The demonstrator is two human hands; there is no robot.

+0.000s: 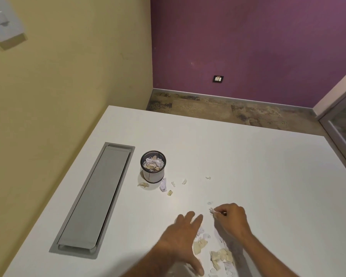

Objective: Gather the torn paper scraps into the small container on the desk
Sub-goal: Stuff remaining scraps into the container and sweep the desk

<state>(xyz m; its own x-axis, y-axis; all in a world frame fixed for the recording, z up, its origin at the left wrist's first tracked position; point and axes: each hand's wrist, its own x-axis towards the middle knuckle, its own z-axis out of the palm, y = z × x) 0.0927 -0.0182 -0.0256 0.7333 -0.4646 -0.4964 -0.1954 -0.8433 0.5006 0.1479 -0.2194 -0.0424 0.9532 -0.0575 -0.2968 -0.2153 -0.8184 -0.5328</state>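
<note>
A small black mesh container [153,175] stands on the white desk [248,156], partly filled with torn paper. Several loose scraps [163,184] lie just in front of it. A larger pile of white and beige scraps [220,255] sits near the desk's front edge, between my two hands. My left hand [182,238] lies flat with fingers spread, just left of the pile. Above the pile, my right hand [231,218] pinches a small white scrap [212,210] between fingertips.
A long grey cable hatch [94,198] is set into the desk left of the container. A yellow wall runs along the desk's left side. Beyond the far edge are patterned floor and a purple wall. Tiny scraps [208,178] lie mid-desk.
</note>
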